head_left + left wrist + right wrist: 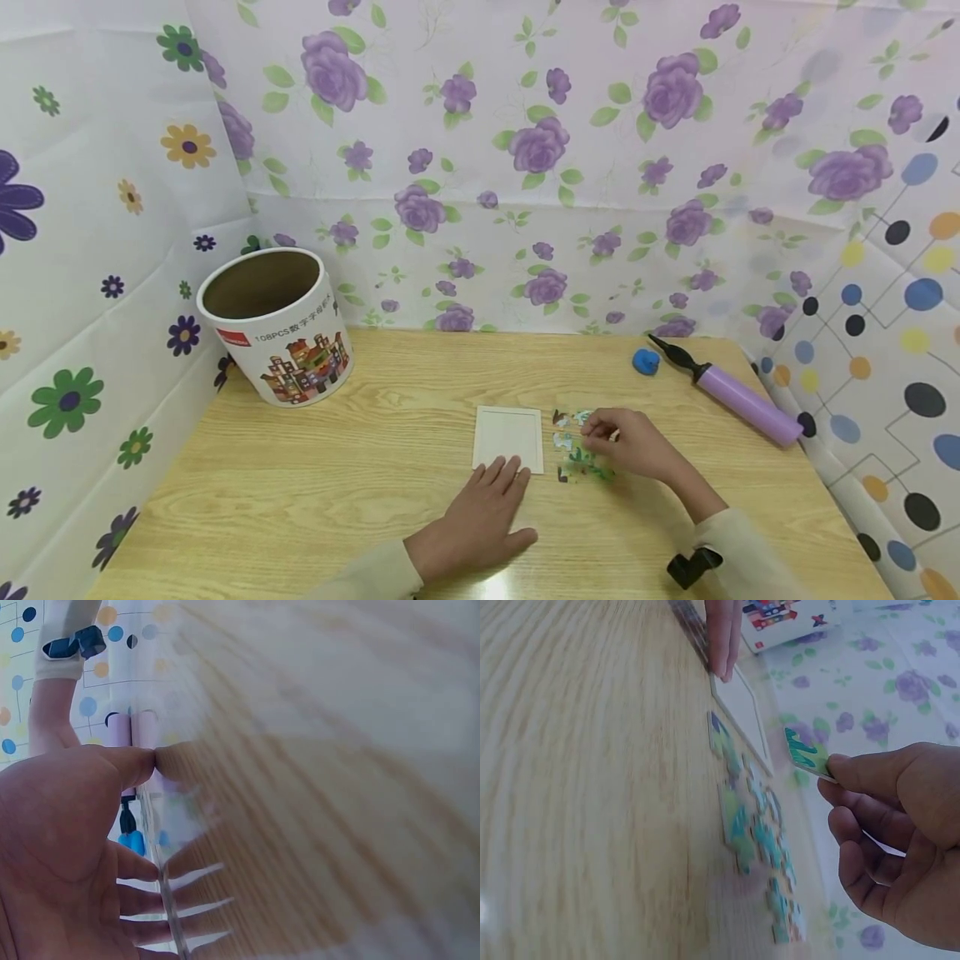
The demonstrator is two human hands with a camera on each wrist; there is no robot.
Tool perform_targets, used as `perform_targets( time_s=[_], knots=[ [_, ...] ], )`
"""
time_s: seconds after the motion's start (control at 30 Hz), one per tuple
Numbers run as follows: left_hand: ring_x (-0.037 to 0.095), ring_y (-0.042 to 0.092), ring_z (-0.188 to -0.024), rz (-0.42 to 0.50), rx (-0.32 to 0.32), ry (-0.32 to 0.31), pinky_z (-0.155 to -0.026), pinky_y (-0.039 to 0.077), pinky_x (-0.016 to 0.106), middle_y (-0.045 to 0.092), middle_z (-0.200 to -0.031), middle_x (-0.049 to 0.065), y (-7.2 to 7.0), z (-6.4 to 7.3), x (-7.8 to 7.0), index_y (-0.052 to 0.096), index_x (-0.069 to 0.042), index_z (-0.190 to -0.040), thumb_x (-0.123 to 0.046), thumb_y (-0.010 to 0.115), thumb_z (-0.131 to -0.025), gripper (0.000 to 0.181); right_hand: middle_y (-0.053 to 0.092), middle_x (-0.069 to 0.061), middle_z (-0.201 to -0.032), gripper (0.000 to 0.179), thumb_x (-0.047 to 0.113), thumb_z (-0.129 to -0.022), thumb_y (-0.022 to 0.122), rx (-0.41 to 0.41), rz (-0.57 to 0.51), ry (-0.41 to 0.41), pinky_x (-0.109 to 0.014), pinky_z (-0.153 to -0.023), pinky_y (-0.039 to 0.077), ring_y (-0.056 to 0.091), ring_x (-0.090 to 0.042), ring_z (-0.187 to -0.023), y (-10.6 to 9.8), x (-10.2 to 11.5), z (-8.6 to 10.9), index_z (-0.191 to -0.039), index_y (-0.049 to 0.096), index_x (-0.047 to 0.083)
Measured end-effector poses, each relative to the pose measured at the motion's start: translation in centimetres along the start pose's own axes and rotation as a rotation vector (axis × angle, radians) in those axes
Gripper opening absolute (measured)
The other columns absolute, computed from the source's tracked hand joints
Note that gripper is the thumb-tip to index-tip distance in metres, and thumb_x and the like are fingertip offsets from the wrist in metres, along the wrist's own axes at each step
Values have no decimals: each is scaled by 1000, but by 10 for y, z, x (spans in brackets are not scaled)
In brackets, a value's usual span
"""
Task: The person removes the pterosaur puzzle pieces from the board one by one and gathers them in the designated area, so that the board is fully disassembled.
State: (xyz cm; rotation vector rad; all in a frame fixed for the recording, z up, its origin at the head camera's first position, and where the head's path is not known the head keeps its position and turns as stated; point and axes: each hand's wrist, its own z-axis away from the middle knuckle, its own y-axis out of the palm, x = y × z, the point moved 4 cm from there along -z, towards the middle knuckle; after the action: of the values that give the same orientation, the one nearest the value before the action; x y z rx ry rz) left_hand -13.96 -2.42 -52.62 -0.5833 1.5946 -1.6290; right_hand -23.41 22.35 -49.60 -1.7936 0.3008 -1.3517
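A white square puzzle tray (508,435) lies flat on the wooden table. My left hand (480,521) rests palm down at its near edge, the fingertips touching the border. The left wrist view shows those fingers straight and the thumb spread. To the right of the tray, my right hand (633,442) is raised over the loose jigsaw pieces (562,442). In the right wrist view it pinches a green jigsaw piece (808,754) between thumb and index finger, clear of the table. My palm partly hides the loose pieces in the head view.
A large printed tub (281,329) stands at the back left. Toward the back right lie a small blue toy (646,361) and a purple hand pump (750,404) with a black nozzle. Patterned cloth hangs around the table on three sides.
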Motion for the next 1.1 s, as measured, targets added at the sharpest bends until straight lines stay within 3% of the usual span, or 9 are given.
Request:
perform_targets(
  time_s=[0.43,0.67,1.0,1.1],
  knots=[
    [33,29,-153,-15,10,-8,-118,32,52,29,-166,15,-2,0,1,33,-7,-160,-64,43,-102,82,70,10,-90,5,20,-96,73,-42,1,49,-28,-73,54,65,-6,-82,-16,-34,30,-101,73,17],
    [34,29,-153,8,9,-3,-118,32,53,30,-166,15,-3,0,0,33,-7,-160,-63,44,-102,82,70,8,-88,10,24,-95,74,-68,-9,150,-27,-68,52,63,-8,-79,-21,-50,44,-102,75,17],
    [33,30,-152,-19,5,-3,-118,33,52,30,-166,14,-3,0,1,34,-7,-159,-64,43,-101,82,72,11,-91,7,22,-94,75,-59,15,201,-27,-72,53,64,-7,-82,-20,-64,53,-101,77,22],
    [32,30,-152,-23,4,-4,-118,33,51,30,-166,14,-2,-1,1,34,-7,-159,-64,43,-101,82,73,10,-94,7,21,-94,75,-60,19,176,-27,-74,54,65,-5,-83,-18,-67,52,-101,78,22]
  ],
)
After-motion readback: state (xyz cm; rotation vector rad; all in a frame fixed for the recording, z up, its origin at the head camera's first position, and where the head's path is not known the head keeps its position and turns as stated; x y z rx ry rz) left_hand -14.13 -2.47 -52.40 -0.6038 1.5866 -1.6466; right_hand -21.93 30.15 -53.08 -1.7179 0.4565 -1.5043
